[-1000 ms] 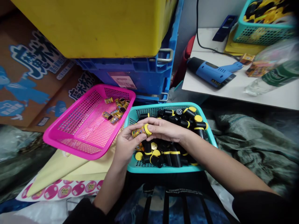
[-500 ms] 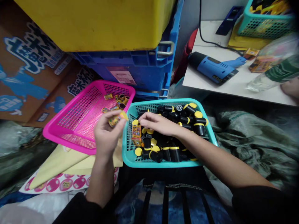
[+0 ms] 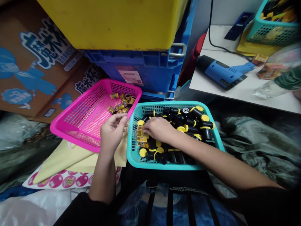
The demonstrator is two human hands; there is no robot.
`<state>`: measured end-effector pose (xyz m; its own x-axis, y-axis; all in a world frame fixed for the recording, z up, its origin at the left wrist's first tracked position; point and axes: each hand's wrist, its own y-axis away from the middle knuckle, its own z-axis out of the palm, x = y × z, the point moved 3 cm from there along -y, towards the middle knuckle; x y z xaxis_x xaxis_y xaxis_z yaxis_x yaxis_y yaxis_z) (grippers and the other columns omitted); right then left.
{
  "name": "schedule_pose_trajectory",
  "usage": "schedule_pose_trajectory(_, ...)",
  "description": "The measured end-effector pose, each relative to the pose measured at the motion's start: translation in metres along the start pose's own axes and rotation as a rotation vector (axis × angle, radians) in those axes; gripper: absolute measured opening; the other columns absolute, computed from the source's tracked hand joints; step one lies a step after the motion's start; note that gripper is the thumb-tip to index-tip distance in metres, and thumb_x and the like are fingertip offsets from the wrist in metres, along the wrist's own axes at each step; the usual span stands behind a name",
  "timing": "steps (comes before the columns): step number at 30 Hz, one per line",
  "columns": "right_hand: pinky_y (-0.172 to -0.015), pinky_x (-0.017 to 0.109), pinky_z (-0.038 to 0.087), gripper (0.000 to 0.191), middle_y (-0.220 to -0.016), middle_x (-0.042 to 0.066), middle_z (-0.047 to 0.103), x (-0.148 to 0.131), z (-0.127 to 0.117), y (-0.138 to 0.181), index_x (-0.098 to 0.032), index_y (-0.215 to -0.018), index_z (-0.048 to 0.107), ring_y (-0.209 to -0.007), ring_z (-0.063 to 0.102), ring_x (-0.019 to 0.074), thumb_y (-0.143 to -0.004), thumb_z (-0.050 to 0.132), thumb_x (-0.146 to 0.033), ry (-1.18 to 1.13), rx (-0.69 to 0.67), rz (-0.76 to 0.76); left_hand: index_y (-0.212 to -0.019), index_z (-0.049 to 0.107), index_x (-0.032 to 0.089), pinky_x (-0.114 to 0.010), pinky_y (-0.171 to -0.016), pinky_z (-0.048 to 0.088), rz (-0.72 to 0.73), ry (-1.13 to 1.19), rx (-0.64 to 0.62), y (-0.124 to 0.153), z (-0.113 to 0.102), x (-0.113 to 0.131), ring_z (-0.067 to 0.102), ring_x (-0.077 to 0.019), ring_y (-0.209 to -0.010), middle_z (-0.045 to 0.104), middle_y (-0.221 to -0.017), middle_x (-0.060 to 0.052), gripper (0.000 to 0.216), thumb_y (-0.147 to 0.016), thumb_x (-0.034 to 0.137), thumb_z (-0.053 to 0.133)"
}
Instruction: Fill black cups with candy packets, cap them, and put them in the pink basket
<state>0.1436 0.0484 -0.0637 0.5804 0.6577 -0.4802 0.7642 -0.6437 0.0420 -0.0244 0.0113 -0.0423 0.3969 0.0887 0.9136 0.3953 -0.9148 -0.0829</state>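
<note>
My left hand (image 3: 112, 131) is beside the right rim of the pink basket (image 3: 70, 142), its thumb and index finger stretched out with nothing visible between them. Several small printed yellow cylinders (image 3: 124, 103) lie in that basket's far right corner. My right hand (image 3: 162, 129) reaches into the teal basket (image 3: 164, 167), with its fingertips closed on the edge of some small printed yellow labels (image 3: 142, 138) at the left side. Under and around it lie many black tubes (image 3: 207, 133) with yellow caps (image 3: 143, 152).
Blue crates (image 3: 150, 75) and a yellow bin (image 3: 117, 28) stack behind the baskets. Printed cartons (image 3: 35, 75) stand left. On the white table (image 3: 202, 78) at right are a blue heat gun (image 3: 223, 72), a bottle (image 3: 279, 81) and another teal basket (image 3: 270, 33). Yellow paper (image 3: 70, 158) lies front left.
The yellow cylinder in my left hand has left its fingers, which are now straighter. My right hand has moved down onto the labels in the teal basket. The whole view has shifted slightly.
</note>
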Motion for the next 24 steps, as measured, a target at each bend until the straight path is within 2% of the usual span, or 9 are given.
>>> schedule_pose_trajectory(2,-0.084,0.034,0.044,0.023,-0.095,0.009,0.069,0.009,-0.018,0.008,-0.019,-0.095,0.070,-0.093,0.060,0.0196,-0.092,0.049,-0.029,-0.157,0.213,-0.216,-0.087,0.070,0.016,-0.022,-0.052,0.051,-0.068,0.088,-0.031,0.003,0.000,-0.003,0.061,-0.0121,-0.058,0.069,-0.074,-0.005,0.029,-0.077,0.042,0.064)
schedule_pose_trajectory(5,-0.089,0.036,0.041,0.022,-0.101,0.006,0.066,0.019,-0.036,0.022,-0.025,-0.093,0.070,-0.097,0.057,0.0185,-0.092,0.049,-0.030,-0.253,0.434,-0.383,-0.095,0.067,0.015,-0.026,-0.058,0.055,-0.224,0.330,-0.243,0.010,0.012,-0.001,0.065,-0.0144,-0.065,0.069,-0.080,-0.007,0.038,-0.078,0.049,0.061)
schedule_pose_trajectory(8,-0.093,0.041,0.038,0.018,-0.106,0.007,0.063,0.023,-0.040,0.028,-0.025,-0.086,0.069,-0.103,0.054,0.0205,-0.090,0.052,-0.029,-0.266,0.495,-0.357,-0.104,0.063,0.018,-0.024,-0.056,0.055,-0.326,0.511,-0.400,0.018,0.029,0.006,0.063,-0.0117,-0.061,0.067,-0.076,-0.001,0.043,-0.067,0.036,0.075)
schedule_pose_trajectory(11,-0.093,0.041,0.039,0.018,-0.113,0.008,0.060,0.027,-0.037,0.026,-0.023,-0.099,0.066,-0.108,0.052,0.0219,-0.089,0.053,-0.031,-0.446,0.519,-0.184,-0.103,0.061,0.019,-0.018,-0.054,0.052,-0.270,0.539,-0.298,0.021,0.037,0.009,0.060,-0.0074,-0.054,0.061,-0.066,0.005,0.046,-0.061,0.023,0.079)
schedule_pose_trajectory(14,-0.084,0.035,0.044,0.031,-0.099,0.007,0.064,0.031,-0.027,0.020,-0.018,-0.101,0.064,-0.093,0.057,0.0195,-0.090,0.047,-0.042,-0.816,0.414,0.090,-0.107,0.059,0.020,-0.020,-0.058,0.053,-0.191,0.487,-0.178,0.023,0.041,0.008,0.062,-0.0082,-0.056,0.060,-0.064,0.006,0.047,-0.064,0.021,0.077)
schedule_pose_trajectory(17,-0.078,0.031,0.045,0.035,-0.083,0.004,0.065,0.028,-0.021,0.015,-0.015,-0.086,0.066,-0.079,0.059,0.0169,-0.082,0.058,-0.048,-1.059,0.223,0.171,-0.111,0.057,0.020,-0.023,-0.062,0.054,-0.129,0.415,-0.170,0.025,0.044,0.010,0.063,-0.0106,-0.060,0.061,-0.064,0.005,0.049,-0.066,0.021,0.075)
schedule_pose_trajectory(19,-0.077,0.029,0.044,0.035,-0.085,0.004,0.066,0.028,-0.026,0.014,-0.015,-0.086,0.066,-0.080,0.059,0.0160,-0.080,0.060,-0.049,-1.115,0.223,0.158,-0.114,0.056,0.019,-0.024,-0.063,0.053,-0.117,0.363,-0.199,0.025,0.046,0.012,0.062,-0.0105,-0.060,0.060,-0.063,0.005,0.051,-0.066,0.020,0.075)
schedule_pose_trajectory(21,-0.078,0.028,0.043,0.037,-0.091,0.003,0.067,0.028,-0.035,0.015,-0.018,-0.090,0.068,-0.083,0.058,0.0154,-0.085,0.052,-0.051,-1.108,0.230,0.127,-0.119,0.054,0.019,-0.022,-0.062,0.052,-0.128,0.308,-0.248,0.023,0.046,0.015,0.061,-0.0101,-0.059,0.059,-0.061,0.005,0.058,-0.064,0.019,0.075)
schedule_pose_trajectory(24,-0.071,0.026,0.041,0.029,-0.081,0.001,0.066,0.027,-0.044,0.016,-0.018,-0.082,0.070,-0.076,0.057,0.0141,-0.081,0.060,-0.045,-0.905,0.104,0.083,-0.131,0.046,0.019,-0.021,-0.056,0.051,-0.161,0.266,-0.367,0.019,0.043,0.020,0.061,-0.0112,-0.058,0.061,-0.061,0.004,0.074,-0.063,0.018,0.076)
